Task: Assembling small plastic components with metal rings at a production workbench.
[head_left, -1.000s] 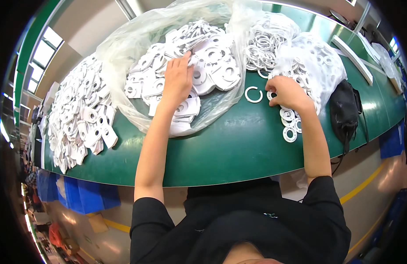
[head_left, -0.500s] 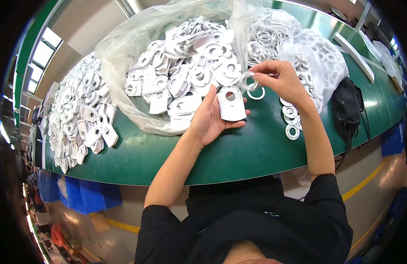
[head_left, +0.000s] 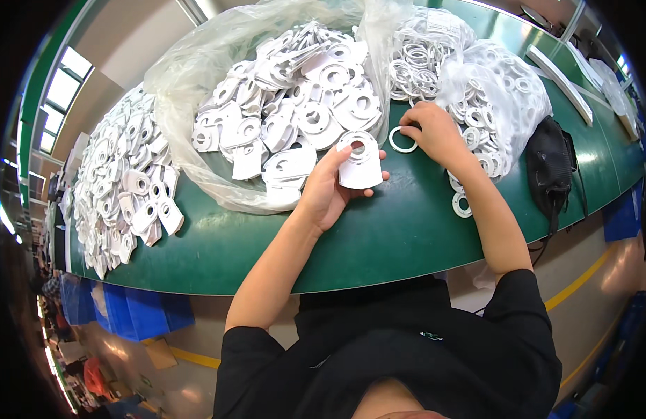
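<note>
My left hand holds a flat white plastic plate with a round hole above the green table. My right hand rests on the table, its fingertips touching a loose white ring that lies flat. Behind my left hand an open clear bag holds a heap of the same white plates. Behind and beside my right hand, a second clear bag is full of white rings.
A spread of white plates covers the table's left end. Loose rings lie by my right forearm. A black pouch sits at the right. Long white strips lie at the far right. Blue bins stand under the table.
My left hand left the bag with one white plate and brought it toward me. My right hand moved from the plate back down to a ring on the table.
</note>
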Action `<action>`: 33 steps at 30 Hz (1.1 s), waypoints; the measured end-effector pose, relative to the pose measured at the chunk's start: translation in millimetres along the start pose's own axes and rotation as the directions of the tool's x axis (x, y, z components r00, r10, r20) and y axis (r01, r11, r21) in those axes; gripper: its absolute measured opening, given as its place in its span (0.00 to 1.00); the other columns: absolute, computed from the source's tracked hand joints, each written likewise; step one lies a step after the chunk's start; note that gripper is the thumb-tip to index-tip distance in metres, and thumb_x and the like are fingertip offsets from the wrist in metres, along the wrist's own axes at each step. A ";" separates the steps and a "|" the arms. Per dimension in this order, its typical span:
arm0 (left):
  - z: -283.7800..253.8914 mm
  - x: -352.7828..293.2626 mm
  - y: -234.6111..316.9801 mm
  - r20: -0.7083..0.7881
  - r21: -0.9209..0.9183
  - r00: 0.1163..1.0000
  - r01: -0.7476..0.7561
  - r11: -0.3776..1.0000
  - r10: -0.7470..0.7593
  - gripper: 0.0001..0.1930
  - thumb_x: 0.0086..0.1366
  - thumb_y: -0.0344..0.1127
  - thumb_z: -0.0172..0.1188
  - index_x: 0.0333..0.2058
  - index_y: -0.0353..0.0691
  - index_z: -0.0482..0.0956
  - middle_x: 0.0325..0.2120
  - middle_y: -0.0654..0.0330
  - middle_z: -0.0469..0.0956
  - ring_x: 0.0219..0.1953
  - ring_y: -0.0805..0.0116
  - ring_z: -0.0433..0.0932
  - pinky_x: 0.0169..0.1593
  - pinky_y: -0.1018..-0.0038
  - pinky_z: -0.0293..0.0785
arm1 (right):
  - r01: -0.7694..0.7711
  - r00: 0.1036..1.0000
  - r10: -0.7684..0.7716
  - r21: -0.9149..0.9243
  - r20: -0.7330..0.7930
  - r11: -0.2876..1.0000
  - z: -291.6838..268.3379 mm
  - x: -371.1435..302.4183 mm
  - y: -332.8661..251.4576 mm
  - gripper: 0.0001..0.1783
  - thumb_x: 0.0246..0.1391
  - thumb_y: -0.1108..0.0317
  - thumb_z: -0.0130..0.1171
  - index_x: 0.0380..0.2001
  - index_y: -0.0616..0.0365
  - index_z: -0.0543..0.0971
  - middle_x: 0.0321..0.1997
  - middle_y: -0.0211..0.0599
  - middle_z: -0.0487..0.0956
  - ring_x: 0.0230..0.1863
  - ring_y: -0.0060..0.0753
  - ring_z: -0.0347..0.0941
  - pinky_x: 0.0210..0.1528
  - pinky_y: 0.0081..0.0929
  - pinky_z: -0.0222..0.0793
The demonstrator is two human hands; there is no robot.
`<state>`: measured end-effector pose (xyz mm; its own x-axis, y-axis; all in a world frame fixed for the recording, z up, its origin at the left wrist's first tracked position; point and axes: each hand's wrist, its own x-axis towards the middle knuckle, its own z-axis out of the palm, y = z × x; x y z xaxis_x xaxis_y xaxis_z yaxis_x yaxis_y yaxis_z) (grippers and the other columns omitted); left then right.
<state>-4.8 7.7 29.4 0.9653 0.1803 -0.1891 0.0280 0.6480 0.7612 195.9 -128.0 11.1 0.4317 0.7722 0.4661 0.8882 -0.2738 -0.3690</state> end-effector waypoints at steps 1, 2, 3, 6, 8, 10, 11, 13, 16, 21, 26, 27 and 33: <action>-0.8 -0.1 0.3 0.019 -0.072 0.999 0.032 0.997 -0.031 0.19 0.70 0.39 0.42 0.55 0.35 0.61 0.45 0.50 0.76 0.41 0.59 0.80 0.32 0.75 0.77 | -0.001 0.996 0.005 -0.043 0.085 0.999 0.4 0.6 -1.9 0.08 0.49 0.72 0.61 0.33 0.62 0.78 0.32 0.40 0.77 0.29 0.43 0.73 0.34 0.32 0.68; -1.6 -0.2 0.3 0.017 -0.073 0.999 0.032 0.997 -0.031 0.19 0.70 0.39 0.42 0.55 0.35 0.61 0.45 0.50 0.76 0.41 0.59 0.80 0.32 0.75 0.77 | -0.001 0.996 0.004 -0.041 0.087 0.999 0.0 1.5 -4.9 0.08 0.49 0.72 0.61 0.33 0.62 0.78 0.32 0.40 0.77 0.29 0.43 0.73 0.34 0.32 0.68; -2.3 -0.2 0.0 0.037 -0.093 0.998 0.047 0.995 -0.044 0.19 0.68 0.36 0.44 0.56 0.35 0.61 0.46 0.50 0.76 0.41 0.59 0.80 0.33 0.76 0.77 | -0.077 0.997 0.076 0.037 0.032 0.996 -1.5 3.1 -9.1 0.07 0.51 0.71 0.60 0.33 0.62 0.77 0.32 0.40 0.77 0.29 0.41 0.73 0.34 0.31 0.68; -0.8 -0.4 -3.9 0.034 0.016 0.999 0.033 0.999 -0.033 0.21 0.65 0.31 0.47 0.56 0.35 0.61 0.47 0.51 0.75 0.43 0.59 0.80 0.34 0.76 0.77 | -0.128 0.986 0.148 0.231 -0.072 0.965 -12.1 10.9 -26.6 0.06 0.54 0.71 0.57 0.34 0.61 0.75 0.30 0.40 0.77 0.29 0.38 0.73 0.33 0.29 0.68; -0.7 -1.0 -8.0 0.045 0.150 0.999 0.012 0.989 -0.019 0.25 0.59 0.24 0.50 0.56 0.36 0.59 0.49 0.51 0.73 0.44 0.60 0.79 0.34 0.78 0.76 | -0.053 0.985 0.115 0.407 -0.127 0.912 -16.1 11.3 -38.0 0.06 0.57 0.72 0.55 0.36 0.62 0.74 0.29 0.39 0.76 0.29 0.34 0.73 0.33 0.25 0.67; 2.5 -2.6 -9.0 0.068 0.160 0.997 0.018 0.987 -0.029 0.25 0.60 0.24 0.50 0.56 0.36 0.58 0.48 0.50 0.74 0.44 0.61 0.79 0.34 0.78 0.75 | 0.040 0.994 0.007 0.422 -0.109 0.906 -12.3 7.6 -51.8 0.05 0.56 0.73 0.55 0.36 0.62 0.74 0.30 0.39 0.76 0.30 0.35 0.73 0.34 0.26 0.67; 3.6 -2.7 -9.3 0.092 0.171 0.995 0.023 0.985 -0.039 0.25 0.60 0.24 0.50 0.57 0.37 0.57 0.48 0.50 0.74 0.44 0.61 0.79 0.34 0.78 0.75 | 0.133 0.990 -0.101 0.438 -0.094 0.889 -10.4 7.3 -55.9 0.05 0.56 0.73 0.55 0.36 0.62 0.74 0.31 0.39 0.76 0.30 0.35 0.73 0.34 0.27 0.68; 2.3 -1.4 -10.6 0.100 0.181 0.994 0.019 0.983 -0.038 0.26 0.60 0.25 0.50 0.57 0.37 0.56 0.47 0.51 0.74 0.44 0.62 0.79 0.34 0.79 0.74 | 0.190 0.982 -0.173 0.419 -0.079 0.888 -6.5 6.3 -56.5 0.05 0.55 0.74 0.55 0.36 0.61 0.74 0.33 0.39 0.75 0.31 0.36 0.73 0.35 0.28 0.69; 1.4 -1.5 -10.8 0.091 0.177 0.995 0.015 0.984 -0.031 0.26 0.60 0.25 0.49 0.58 0.37 0.56 0.46 0.51 0.74 0.43 0.62 0.79 0.34 0.78 0.74 | 0.045 0.980 -0.133 0.484 0.150 0.874 -11.0 3.2 -62.3 0.05 0.54 0.75 0.56 0.35 0.61 0.74 0.34 0.39 0.74 0.31 0.39 0.73 0.34 0.29 0.69; 3.6 -2.4 -10.3 0.069 0.181 0.997 0.022 0.983 -0.035 0.27 0.61 0.24 0.46 0.59 0.38 0.56 0.46 0.52 0.75 0.43 0.61 0.80 0.32 0.79 0.73 | 0.228 0.968 -0.250 0.384 0.008 0.895 -2.6 1.2 -61.2 0.05 0.52 0.76 0.57 0.33 0.61 0.74 0.33 0.39 0.74 0.30 0.40 0.74 0.31 0.30 0.69; -2.6 0.3 -8.6 0.097 0.093 0.994 0.049 0.994 -0.058 0.24 0.65 0.28 0.47 0.59 0.38 0.57 0.44 0.53 0.75 0.40 0.65 0.80 0.30 0.80 0.72 | 0.224 0.974 -0.222 0.330 -0.046 0.917 1.8 -1.8 -67.7 0.05 0.51 0.76 0.58 0.32 0.60 0.75 0.33 0.38 0.75 0.29 0.40 0.75 0.29 0.29 0.69; -2.4 0.4 -8.2 0.098 0.085 0.993 0.060 0.995 -0.068 0.23 0.66 0.30 0.48 0.59 0.38 0.57 0.44 0.53 0.75 0.39 0.67 0.80 0.29 0.81 0.71 | 0.209 0.978 -0.200 0.318 -0.061 0.925 3.7 -3.0 -68.6 0.05 0.50 0.76 0.58 0.32 0.60 0.75 0.32 0.37 0.75 0.28 0.40 0.75 0.29 0.29 0.69; -2.2 -0.3 -12.0 0.055 0.300 0.998 -0.057 0.952 0.043 0.20 0.67 0.32 0.48 0.56 0.37 0.59 0.39 0.57 0.78 0.35 0.70 0.81 0.26 0.83 0.69 | 0.252 0.962 -0.206 0.302 -0.177 0.919 5.1 -2.6 -70.9 0.04 0.50 0.74 0.60 0.31 0.59 0.78 0.32 0.36 0.75 0.28 0.36 0.74 0.31 0.27 0.69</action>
<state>-5.9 1.4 19.0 0.9785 0.1665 -0.1217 0.0491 0.3849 0.9216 131.0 -107.7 31.9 0.2604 0.6980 0.6671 0.8779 0.1165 -0.4645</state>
